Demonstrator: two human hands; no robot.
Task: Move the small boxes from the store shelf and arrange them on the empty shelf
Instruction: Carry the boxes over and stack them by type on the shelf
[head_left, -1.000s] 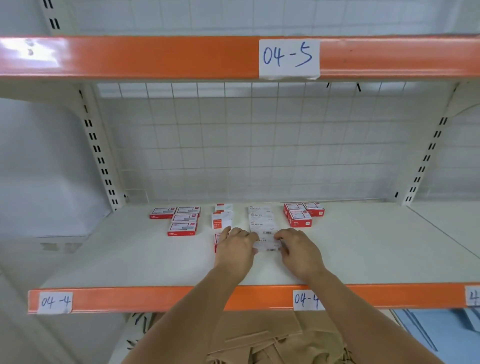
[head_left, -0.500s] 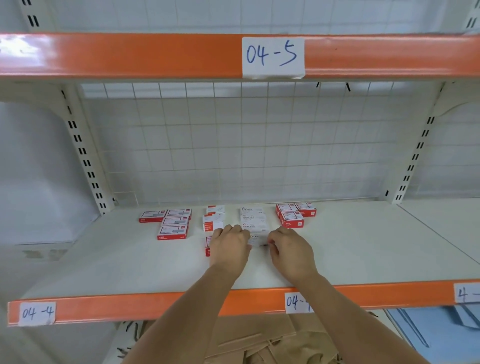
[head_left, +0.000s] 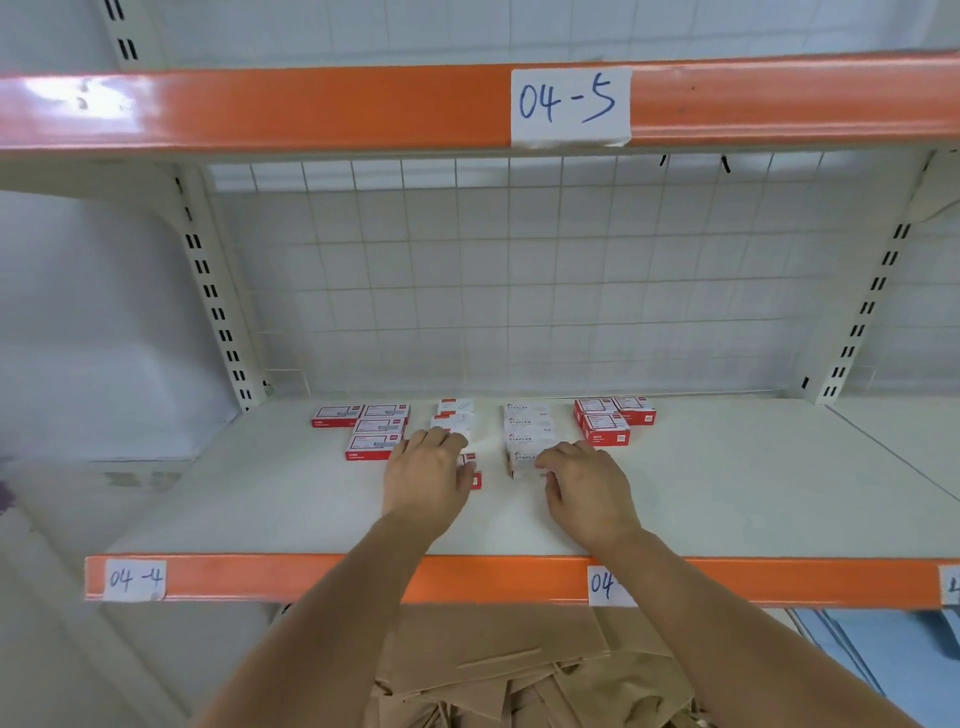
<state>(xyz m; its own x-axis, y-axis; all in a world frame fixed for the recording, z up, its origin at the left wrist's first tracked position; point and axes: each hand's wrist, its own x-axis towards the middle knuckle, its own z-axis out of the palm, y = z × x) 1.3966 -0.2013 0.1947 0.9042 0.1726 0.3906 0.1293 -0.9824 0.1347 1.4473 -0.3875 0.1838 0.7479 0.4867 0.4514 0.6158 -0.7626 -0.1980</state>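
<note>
Small boxes lie in four groups on the white shelf marked 04-4. Red-and-white boxes are at the left, and red boxes at the right. Between them run a column of white-and-red boxes and a column of white staples boxes. My left hand lies flat, fingers spread, over the front of the white-and-red column, hiding most of the front box. My right hand has curled fingertips pinching the front staples box at its right corner.
An orange shelf edge with paper labels runs in front of my forearms. The upper shelf 04-5 overhangs. A wire grid backs the shelf. Flattened brown cardboard lies below.
Both hands were together on the front staples box. My left hand has since slid left onto the white-and-red column, while my right hand stays at the staples box.
</note>
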